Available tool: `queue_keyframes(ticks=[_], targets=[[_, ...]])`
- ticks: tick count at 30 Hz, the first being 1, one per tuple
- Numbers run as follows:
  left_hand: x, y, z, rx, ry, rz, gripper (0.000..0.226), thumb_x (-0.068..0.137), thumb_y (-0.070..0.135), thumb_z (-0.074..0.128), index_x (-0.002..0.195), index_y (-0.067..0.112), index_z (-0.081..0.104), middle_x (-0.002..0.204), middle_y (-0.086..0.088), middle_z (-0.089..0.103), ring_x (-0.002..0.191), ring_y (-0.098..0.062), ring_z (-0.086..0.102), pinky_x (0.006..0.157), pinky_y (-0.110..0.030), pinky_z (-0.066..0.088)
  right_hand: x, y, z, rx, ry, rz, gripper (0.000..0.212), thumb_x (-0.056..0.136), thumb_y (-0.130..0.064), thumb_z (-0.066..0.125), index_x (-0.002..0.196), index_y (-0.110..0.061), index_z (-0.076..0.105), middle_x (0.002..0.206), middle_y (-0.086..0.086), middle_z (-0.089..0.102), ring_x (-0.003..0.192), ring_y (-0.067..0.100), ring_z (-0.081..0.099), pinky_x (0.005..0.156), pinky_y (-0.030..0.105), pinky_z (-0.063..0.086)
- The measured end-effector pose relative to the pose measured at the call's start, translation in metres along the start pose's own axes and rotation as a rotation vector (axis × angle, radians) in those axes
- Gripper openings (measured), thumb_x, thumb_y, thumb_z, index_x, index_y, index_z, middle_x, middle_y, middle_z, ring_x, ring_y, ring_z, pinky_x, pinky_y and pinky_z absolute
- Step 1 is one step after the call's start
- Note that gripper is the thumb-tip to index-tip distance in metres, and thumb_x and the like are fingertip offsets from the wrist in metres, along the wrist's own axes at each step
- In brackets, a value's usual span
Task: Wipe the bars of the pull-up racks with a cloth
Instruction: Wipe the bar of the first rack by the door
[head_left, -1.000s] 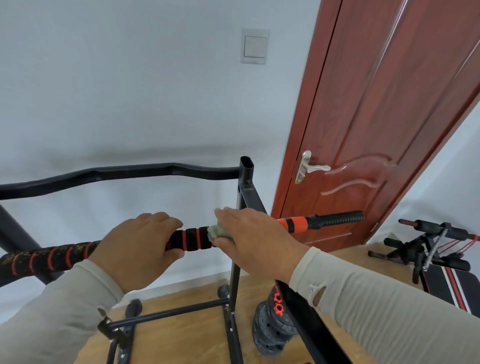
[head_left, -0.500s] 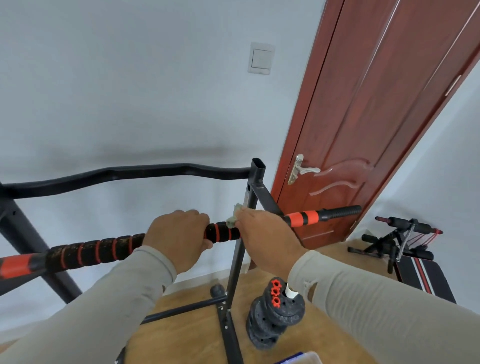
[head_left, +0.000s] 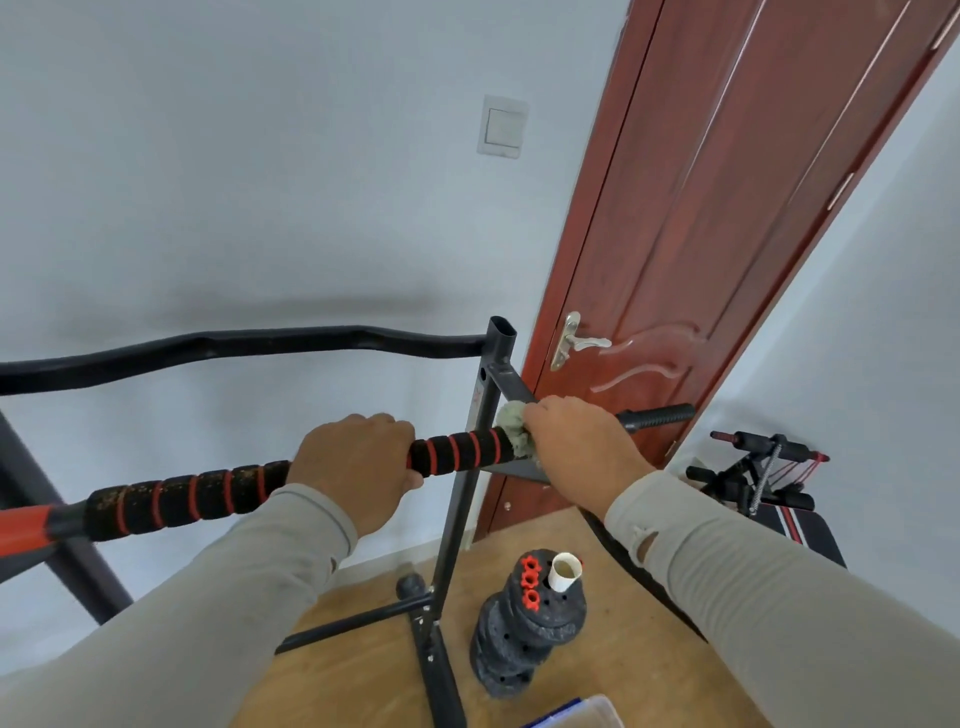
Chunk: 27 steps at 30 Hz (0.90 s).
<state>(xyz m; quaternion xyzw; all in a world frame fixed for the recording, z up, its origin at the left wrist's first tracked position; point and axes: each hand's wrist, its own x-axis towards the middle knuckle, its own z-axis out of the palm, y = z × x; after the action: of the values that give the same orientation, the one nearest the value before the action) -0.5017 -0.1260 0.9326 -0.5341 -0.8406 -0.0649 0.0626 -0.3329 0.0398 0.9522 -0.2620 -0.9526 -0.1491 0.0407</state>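
A black foam bar with red rings (head_left: 197, 496) runs across the view from lower left to right. My left hand (head_left: 358, 460) is wrapped around it near the middle. My right hand (head_left: 576, 447) presses a grey-green cloth (head_left: 511, 423) around the bar where it meets the rack's upright post (head_left: 467, 478). The bar's ribbed black end (head_left: 660, 415) sticks out past my right hand. Behind runs a bent black upper bar (head_left: 260, 345).
A red-brown door (head_left: 701, 234) with a silver handle stands just right of the rack. Stacked black weight plates (head_left: 524, 623) with red nuts and a white cup sit on the wooden floor. A folded bench (head_left: 763, 478) lies at the right.
My right hand with the cloth has slid rightward along the bar, now covering the orange section. My left hand has followed to the right, and the view has pulled back and tilted.
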Motion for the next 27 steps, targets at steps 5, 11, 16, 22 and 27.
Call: queue_keyframes(ticks=[5,11,16,22,27], targets=[[0.0,0.0,-0.001,-0.003,0.0,-0.009,0.025,0.094,0.052,0.058,0.108,0.031,0.059,0.092,0.009,0.06,0.081,-0.015,0.059,0.071,-0.03,0.048,0.012,-0.04,0.002,0.224,0.011,0.015,0.014,0.089,-0.009,0.059,0.089,-0.021,0.052,0.088,-0.001,0.062,0.08,0.022,0.065,0.07,0.035,0.054],[-0.001,-0.001,-0.001,0.027,0.004,0.005,0.026,0.097,0.054,0.051,0.107,0.031,0.059,0.096,0.01,0.06,0.087,-0.016,0.059,0.071,-0.031,0.048,0.012,-0.07,0.02,0.398,0.239,-0.114,0.012,0.1,-0.019,0.054,0.088,-0.021,0.054,0.085,-0.004,0.057,0.075,0.019,0.056,0.073,0.038,0.054],[-0.008,-0.006,-0.004,0.001,-0.001,0.048,0.023,0.099,0.047,0.048,0.116,0.033,0.055,0.105,0.012,0.059,0.094,-0.013,0.057,0.076,-0.029,0.049,0.007,-0.047,0.019,0.433,0.179,-0.203,0.015,0.103,-0.02,0.053,0.114,-0.017,0.063,0.11,0.0,0.064,0.099,0.022,0.062,0.093,0.039,0.053],[-0.018,-0.026,-0.014,0.024,-0.019,-0.007,0.023,0.098,0.051,0.048,0.113,0.036,0.056,0.097,0.013,0.058,0.087,-0.009,0.057,0.077,-0.029,0.054,0.013,-0.051,0.033,0.384,0.194,-0.176,0.02,0.096,-0.013,0.057,0.113,-0.024,0.057,0.112,-0.007,0.061,0.095,0.015,0.059,0.093,0.029,0.048],[-0.019,-0.023,-0.015,0.035,-0.018,-0.018,0.024,0.097,0.052,0.051,0.114,0.037,0.057,0.095,0.013,0.059,0.084,-0.009,0.058,0.078,-0.031,0.056,0.022,-0.021,0.016,0.292,0.036,-0.118,0.032,0.081,0.0,0.064,0.085,-0.03,0.056,0.087,-0.006,0.059,0.081,0.018,0.063,0.073,0.039,0.057]])
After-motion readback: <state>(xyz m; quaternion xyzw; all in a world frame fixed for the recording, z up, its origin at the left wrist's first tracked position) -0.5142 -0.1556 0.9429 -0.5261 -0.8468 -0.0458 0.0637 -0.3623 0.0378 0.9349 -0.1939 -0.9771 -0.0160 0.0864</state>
